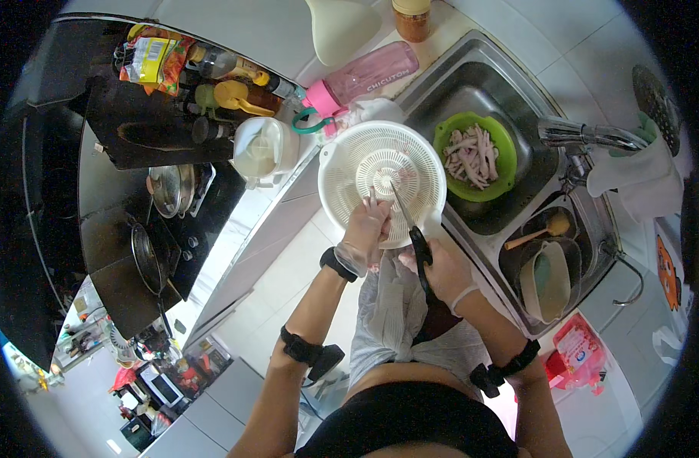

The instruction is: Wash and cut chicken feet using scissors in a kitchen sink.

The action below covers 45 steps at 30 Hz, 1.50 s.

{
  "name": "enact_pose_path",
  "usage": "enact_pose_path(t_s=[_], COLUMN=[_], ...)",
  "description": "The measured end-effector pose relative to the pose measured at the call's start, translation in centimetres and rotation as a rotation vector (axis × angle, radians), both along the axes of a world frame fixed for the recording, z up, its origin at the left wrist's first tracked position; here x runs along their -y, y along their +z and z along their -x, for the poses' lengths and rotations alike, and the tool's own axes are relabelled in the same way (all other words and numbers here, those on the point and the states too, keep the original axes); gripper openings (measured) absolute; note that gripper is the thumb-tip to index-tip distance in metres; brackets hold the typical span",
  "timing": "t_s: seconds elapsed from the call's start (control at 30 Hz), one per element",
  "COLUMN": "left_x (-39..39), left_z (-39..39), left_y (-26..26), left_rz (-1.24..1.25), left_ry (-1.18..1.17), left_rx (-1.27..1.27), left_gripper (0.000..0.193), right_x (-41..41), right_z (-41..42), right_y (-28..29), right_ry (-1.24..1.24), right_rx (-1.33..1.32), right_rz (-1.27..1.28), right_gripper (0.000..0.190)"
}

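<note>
In a clear plastic glove, my left hand [365,229] holds a small pale piece, probably a chicken foot [373,196], over the near part of a round white plastic strainer basket [332,200]. My right hand [444,269], also gloved, grips black-handled scissors [405,209]; their blades point into the basket, close to the left fingers. A few pinkish bits lie on the basket's slotted bottom. Right of it, a green plastic basin [508,182] full of pale chicken feet [472,156] sits in the steel sink [535,120].
A pink water bottle [372,73] and a lidded clear container [265,149] stand beyond the basket to the left. A chrome faucet [590,135] reaches over the sink from the right. The smaller basin holds a wooden-handled brush [530,236] and containers. A stove with pans [149,257] lies left.
</note>
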<state>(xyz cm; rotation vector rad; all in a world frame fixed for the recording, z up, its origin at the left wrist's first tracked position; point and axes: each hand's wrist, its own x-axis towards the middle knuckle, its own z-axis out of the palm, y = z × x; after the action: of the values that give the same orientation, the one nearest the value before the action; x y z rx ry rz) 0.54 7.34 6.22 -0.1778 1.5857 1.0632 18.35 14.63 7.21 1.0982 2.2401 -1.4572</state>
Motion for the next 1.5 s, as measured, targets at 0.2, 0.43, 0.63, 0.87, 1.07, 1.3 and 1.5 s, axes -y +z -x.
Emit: enact_pose_path(t_s=[0.2,0.43,0.63,0.87,1.07,1.3,1.5], left_x=[0.2,0.7,0.7,1.2,1.5,1.3,1.5], left_z=[1.0,0.5,-0.7,0.2,-0.2,-0.7,0.2], left_y=[0.2,1.4,1.4,2.7,2.3,2.9,-0.3], left_rz=[-0.112,-0.119,-0.262,-0.396,-0.368,-0.445,-0.252], left_ry=[0.411,0.07,0.227,0.226,0.16,0.073,0.395], left_rx=[0.473,0.308,0.292,0.634,0.506,0.494,0.302], left_gripper=[0.023,0.038,0.063,0.078,0.082,0.059,0.042], right_x=[0.1,-1.7,-1.9,-1.3,-1.5,-1.4,-2.5], right_z=[-1.8,-1.6,-1.3,-1.8,-1.7,-2.2,-3.4], right_y=[-3.0,0.1,2.3,1.5,2.2,1.5,2.8], right_ry=[-0.098,-0.198,-0.227,-0.224,-0.199,-0.166,-0.164], right_rx=[-0.133,-0.064,-0.093,-0.043,-0.007,-0.128,0.032], right_rz=[0.028,0.261,0.277,0.263,0.28,0.225,-0.021], right_gripper=[0.054,0.047,0.051,0.05,0.052,0.048,0.049])
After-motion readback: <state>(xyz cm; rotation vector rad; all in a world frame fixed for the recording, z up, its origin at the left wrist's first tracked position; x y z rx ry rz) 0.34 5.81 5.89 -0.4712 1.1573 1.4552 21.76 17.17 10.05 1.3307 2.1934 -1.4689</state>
